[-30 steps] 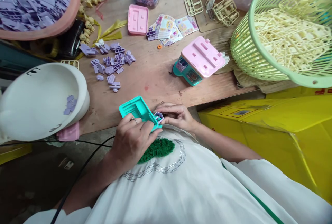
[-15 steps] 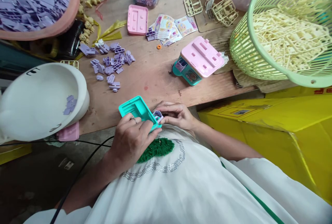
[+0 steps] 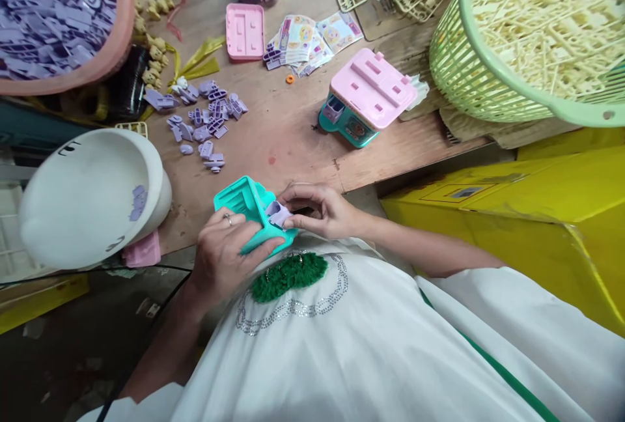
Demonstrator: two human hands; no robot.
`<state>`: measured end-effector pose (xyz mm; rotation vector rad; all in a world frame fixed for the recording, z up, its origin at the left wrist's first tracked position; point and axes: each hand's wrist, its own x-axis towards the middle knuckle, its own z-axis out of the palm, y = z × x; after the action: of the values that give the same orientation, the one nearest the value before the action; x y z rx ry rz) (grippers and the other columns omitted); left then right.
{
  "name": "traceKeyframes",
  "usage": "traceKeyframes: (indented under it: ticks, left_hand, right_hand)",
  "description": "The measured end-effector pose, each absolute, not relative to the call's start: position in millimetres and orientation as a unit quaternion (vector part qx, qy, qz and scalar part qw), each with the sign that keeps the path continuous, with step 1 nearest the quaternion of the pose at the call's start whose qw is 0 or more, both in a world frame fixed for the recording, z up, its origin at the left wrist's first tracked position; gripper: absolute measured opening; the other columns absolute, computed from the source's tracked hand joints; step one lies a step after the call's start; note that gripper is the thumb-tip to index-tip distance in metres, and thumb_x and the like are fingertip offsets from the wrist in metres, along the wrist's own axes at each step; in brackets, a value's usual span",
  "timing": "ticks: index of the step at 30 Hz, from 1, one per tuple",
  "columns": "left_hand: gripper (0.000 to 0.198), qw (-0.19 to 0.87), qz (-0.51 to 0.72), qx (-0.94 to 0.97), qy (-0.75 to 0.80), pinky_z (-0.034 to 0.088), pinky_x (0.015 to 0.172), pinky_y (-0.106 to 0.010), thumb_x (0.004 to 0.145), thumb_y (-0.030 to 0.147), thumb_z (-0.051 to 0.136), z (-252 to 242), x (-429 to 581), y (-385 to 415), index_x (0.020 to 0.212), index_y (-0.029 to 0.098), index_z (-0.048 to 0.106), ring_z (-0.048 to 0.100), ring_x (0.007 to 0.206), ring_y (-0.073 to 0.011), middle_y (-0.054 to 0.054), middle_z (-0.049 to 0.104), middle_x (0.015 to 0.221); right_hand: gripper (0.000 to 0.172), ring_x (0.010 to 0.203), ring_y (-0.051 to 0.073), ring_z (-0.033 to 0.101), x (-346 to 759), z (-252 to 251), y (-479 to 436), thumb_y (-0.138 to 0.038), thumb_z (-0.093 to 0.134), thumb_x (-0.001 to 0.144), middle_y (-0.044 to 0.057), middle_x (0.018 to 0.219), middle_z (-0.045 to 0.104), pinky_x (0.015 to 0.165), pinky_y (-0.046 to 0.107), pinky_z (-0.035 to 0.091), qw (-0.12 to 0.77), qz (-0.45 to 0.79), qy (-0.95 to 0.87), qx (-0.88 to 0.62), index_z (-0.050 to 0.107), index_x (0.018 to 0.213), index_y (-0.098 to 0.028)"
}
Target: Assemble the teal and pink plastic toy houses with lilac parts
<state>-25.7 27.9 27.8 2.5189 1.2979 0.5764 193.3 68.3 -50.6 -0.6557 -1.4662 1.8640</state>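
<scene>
My left hand (image 3: 227,243) is closed on a teal plastic box (image 3: 249,195), its open hollow tilted up toward the camera. A small purple plastic part (image 3: 278,213) sits against the box's right side. My right hand (image 3: 325,210) pinches that part between thumb and fingers; some fingertips are hidden behind it. Beyond my hands on the table stands a toy house (image 3: 359,129) of teal walls with a pink lid (image 3: 374,86). Loose purple parts (image 3: 209,116) lie in a scattered group to the left.
A white bowl (image 3: 97,194) with a few purple pieces stands at left, below a pink basin (image 3: 122,25) full of purple parts. At right are a green basket (image 3: 508,83) of cream frames and a yellow box (image 3: 512,213). Paper leaflets (image 3: 307,44) and a pink tray (image 3: 244,31) lie farther back.
The teal box has turned, showing more of its right side. The purple part's orientation against it has changed, with my right hand still on it. The camera view has shifted slightly.
</scene>
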Motion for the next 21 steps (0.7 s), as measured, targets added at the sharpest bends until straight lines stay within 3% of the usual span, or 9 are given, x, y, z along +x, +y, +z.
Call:
traceKeyframes:
  ticks: [7, 17, 21]
  left_hand:
    - [0.039, 0.127, 0.187, 0.869, 0.441, 0.041, 0.064, -0.034, 0.098, 0.035, 0.069, 28, -29, 30, 0.067, 0.023, 0.050, 0.047, 0.055, -0.0146, 0.006, 0.045, 0.055]
    - [0.040, 0.140, 0.205, 0.857, 0.452, 0.038, 0.062, -0.034, 0.099, 0.034, 0.069, 30, -22, 31, 0.067, 0.023, 0.048, 0.046, 0.053, -0.0137, 0.007, 0.046, 0.055]
    - [0.041, 0.153, 0.207, 0.853, 0.455, 0.041, 0.064, -0.033, 0.098, 0.036, 0.070, 31, -28, 34, 0.067, 0.022, 0.049, 0.047, 0.054, -0.0135, 0.007, 0.046, 0.056]
  right_hand:
    - [0.033, 0.100, 0.020, 0.066, 195, -43, 67, -0.042, 0.063, 0.101, 0.012, 0.108, 0.067, 0.087, 0.033, 0.056, 0.369, 0.571, -0.685, -0.262, 0.066, 0.115, -0.012]
    - [0.028, 0.097, 0.020, 0.067, 193, -40, 58, -0.035, 0.064, 0.101, 0.013, 0.105, 0.069, 0.088, 0.034, 0.057, 0.381, 0.547, -0.684, -0.297, 0.067, 0.116, -0.011]
    - [0.032, 0.097, 0.020, 0.069, 191, -42, 60, -0.038, 0.069, 0.099, 0.012, 0.106, 0.071, 0.085, 0.032, 0.059, 0.391, 0.594, -0.636, -0.297, 0.069, 0.117, -0.012]
